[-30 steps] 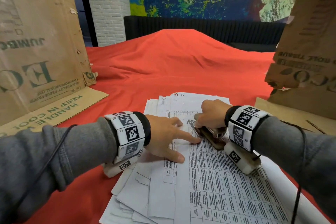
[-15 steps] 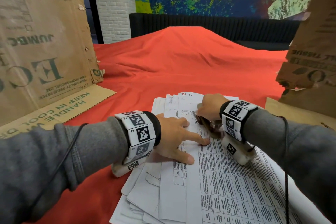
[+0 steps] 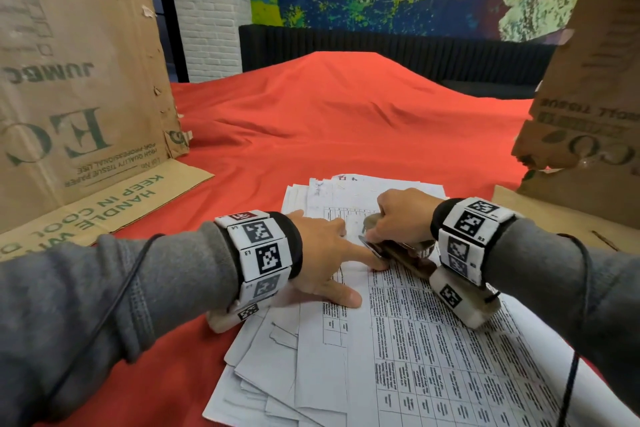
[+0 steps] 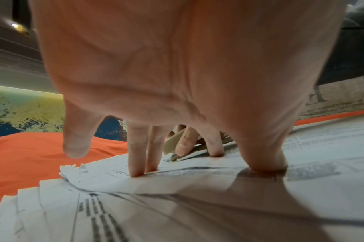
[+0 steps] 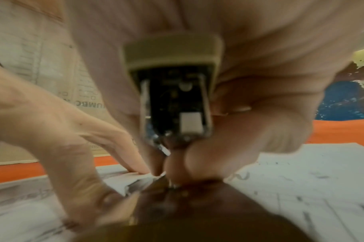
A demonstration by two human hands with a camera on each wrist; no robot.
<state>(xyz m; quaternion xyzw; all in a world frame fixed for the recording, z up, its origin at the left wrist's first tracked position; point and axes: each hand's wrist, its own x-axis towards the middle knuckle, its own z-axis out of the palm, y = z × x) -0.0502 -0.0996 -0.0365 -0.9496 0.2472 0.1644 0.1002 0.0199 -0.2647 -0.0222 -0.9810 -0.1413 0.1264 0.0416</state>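
Note:
A loose stack of printed white sheets (image 3: 433, 350) lies on the red cloth (image 3: 329, 128). My left hand (image 3: 329, 263) lies spread on the sheets, straight fingers (image 4: 135, 160) pressing the paper down. My right hand (image 3: 401, 218) grips a beige and metal stapler (image 3: 398, 248) at the upper part of the top sheet, just right of the left index finger. In the right wrist view the stapler (image 5: 175, 91) fills the middle, its front end down at the paper (image 5: 301, 180). The left wrist view shows the stapler (image 4: 197, 150) tip behind my fingers.
A tall cardboard box (image 3: 69, 80) stands at the left with a flap lying on the cloth. Another cardboard box (image 3: 588, 114) stands at the right. The red cloth rises to a hump at the back, before a dark sofa (image 3: 398, 48).
My right hand has slid the stapler a little up the sheet, away from me. The left hand stays spread on the paper. The head view has shifted slightly.

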